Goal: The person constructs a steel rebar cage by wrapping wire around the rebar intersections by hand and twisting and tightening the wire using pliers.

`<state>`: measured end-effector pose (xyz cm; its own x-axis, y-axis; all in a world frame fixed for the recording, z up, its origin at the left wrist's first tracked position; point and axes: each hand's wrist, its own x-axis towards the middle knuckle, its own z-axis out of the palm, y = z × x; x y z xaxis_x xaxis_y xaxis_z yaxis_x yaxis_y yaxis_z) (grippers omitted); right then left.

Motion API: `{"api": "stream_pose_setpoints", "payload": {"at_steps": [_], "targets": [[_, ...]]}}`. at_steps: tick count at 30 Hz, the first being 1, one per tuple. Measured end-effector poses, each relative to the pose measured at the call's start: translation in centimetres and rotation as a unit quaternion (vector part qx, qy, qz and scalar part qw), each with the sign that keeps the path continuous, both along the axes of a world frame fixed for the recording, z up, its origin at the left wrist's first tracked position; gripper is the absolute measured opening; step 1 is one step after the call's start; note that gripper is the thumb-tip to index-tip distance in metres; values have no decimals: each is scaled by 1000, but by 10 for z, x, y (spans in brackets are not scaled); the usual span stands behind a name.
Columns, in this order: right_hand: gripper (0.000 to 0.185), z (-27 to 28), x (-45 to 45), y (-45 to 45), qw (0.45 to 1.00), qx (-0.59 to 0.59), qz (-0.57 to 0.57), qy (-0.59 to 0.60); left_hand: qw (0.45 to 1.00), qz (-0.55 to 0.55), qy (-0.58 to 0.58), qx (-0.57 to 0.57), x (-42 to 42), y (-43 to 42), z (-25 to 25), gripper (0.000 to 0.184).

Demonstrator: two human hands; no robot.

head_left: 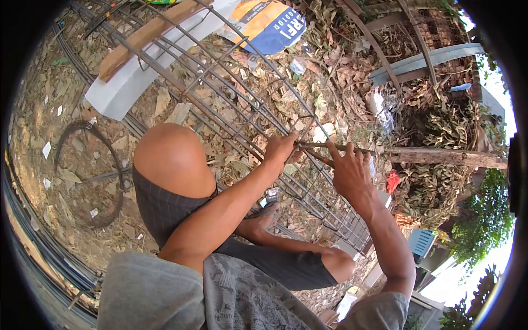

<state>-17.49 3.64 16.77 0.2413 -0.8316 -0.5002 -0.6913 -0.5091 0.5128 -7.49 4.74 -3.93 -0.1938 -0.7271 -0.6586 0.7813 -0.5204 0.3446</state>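
A long rebar cage [254, 113] of thin bars and bent stirrups slants across the view in front of my knees. My left hand [281, 147] is closed around bars of the cage near its middle; whether a tie wire is also in its fingers is hidden. With my right hand [352, 171] I grip a pair of pincers [319, 146] by the handles, which are spread apart. The jaws of the pincers meet the cage right beside my left fingertips, and the exact bite is too small to tell.
A wooden plank [144, 39] and a pale board [129, 88] lie under the cage's far end. Coiled wire [122, 184] rests on the ground at left. Beyond are a printed sack [275, 26], a wooden post [440, 156] and dry leaves. My bent legs flank the cage.
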Motion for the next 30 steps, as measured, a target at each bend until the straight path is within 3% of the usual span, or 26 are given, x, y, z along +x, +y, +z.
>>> {"api": "stream_pose_setpoints", "payload": {"at_steps": [4,10,13,14,20,22,24,27,28,30], "targets": [[55,6,25,-7,998,19,-22,54,999,4,29,22,9,1,13,35],[29,3,17,-16,987,4,135,85,999,8,35,36,7,1,8,38],[21,11,22,-33,990,131,-20,55,999,1,36,38,0,-2,-1,39],[17,14,17,-35,989,147,19,20,999,14,34,40,0,-4,0,41],[29,14,9,-50,981,190,-5,-28,998,30,26,53,0,-3,5,50],[39,15,11,-65,940,289,-172,-56,998,26,18,48,5,-2,11,50],[53,11,5,-84,853,377,-357,-48,998,26,23,48,4,-2,8,50],[53,7,-4,-87,783,402,-464,-101,999,20,26,35,4,-2,7,48],[43,8,-3,-87,808,392,-430,-93,999,21,24,31,5,-2,7,48],[43,13,-3,-74,947,277,-149,-74,999,9,26,21,6,0,4,47]]}}
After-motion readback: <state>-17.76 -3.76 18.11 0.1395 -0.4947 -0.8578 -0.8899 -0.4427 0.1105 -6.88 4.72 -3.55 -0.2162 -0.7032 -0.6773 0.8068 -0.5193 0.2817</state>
